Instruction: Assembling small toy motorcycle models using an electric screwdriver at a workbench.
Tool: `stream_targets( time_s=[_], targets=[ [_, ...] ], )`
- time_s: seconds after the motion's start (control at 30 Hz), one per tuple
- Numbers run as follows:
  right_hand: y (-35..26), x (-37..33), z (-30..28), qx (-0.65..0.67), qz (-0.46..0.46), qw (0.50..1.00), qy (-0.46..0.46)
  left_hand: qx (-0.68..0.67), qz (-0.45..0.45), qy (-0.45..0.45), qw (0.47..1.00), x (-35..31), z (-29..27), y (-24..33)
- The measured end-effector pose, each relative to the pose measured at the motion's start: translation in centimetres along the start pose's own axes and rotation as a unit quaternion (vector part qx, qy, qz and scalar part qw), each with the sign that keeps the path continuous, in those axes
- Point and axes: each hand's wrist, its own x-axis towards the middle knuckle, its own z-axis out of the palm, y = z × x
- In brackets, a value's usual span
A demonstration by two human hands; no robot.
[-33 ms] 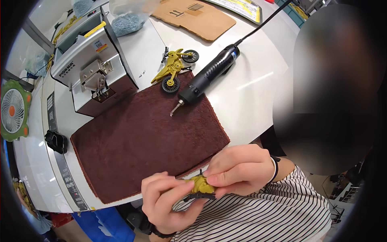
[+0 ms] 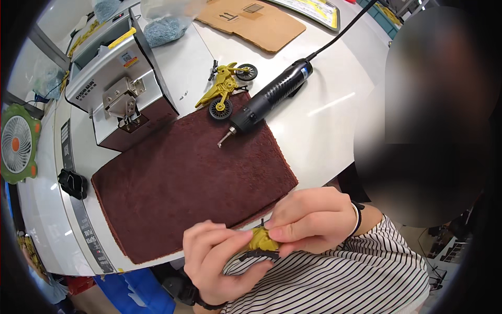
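Observation:
Near the mat's front edge, I hold a yellow-green and black toy motorcycle part (image 2: 263, 240), much of it covered by my fingers. My left hand (image 2: 219, 256) is closed on it from the left, thumb below and fingers above. My right hand (image 2: 314, 222) pinches its other side between thumb and fingers. An assembled yellow-green toy motorcycle (image 2: 225, 89) with black wheels lies at the mat's far edge. Beside it, a black electric screwdriver (image 2: 269, 99) rests with its bit over the brown mat (image 2: 193, 178).
A metal-fronted screw feeder box (image 2: 123, 99) stands at the back left. Several tiny screws (image 2: 183, 95) lie beside it. Farther back are a bag of bluish pieces (image 2: 166, 31) and flat cardboard (image 2: 251, 23). A green fan (image 2: 20, 144) is far left; a blurred person (image 2: 434, 115) is at right.
My left fingers and thumb have shifted slightly on the toy motorcycle part. The screwdriver has moved a little, its bit now slightly farther left.

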Motion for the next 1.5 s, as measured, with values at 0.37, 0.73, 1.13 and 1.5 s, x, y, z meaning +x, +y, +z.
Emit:
stream_targets(
  time_s=[0.37, 0.73, 1.13, 1.5],
  targets=[
    [1.2, -1.1, -0.8, 0.150, 0.082, 0.985, -0.036, -0.187, 0.048, -0.041, 0.980, 1.6, 0.4, -1.1],
    [1.7, -2.7, 0.3, 0.493, 0.307, 0.814, -0.011, -0.313, 0.089, -0.059, 0.944, 2.4, 1.5, -3.0],
    [0.4, -1.7, -0.6, 0.079, 0.059, 0.995, 0.015, -0.261, -0.063, 0.004, 0.963, 1.3, 0.3, -1.9],
    [0.3, -0.7, -1.3, 0.105, 0.068, 0.992, -0.022, -0.096, 0.001, -0.033, 0.995, 0.3, 1.1, -0.1]
  ],
)
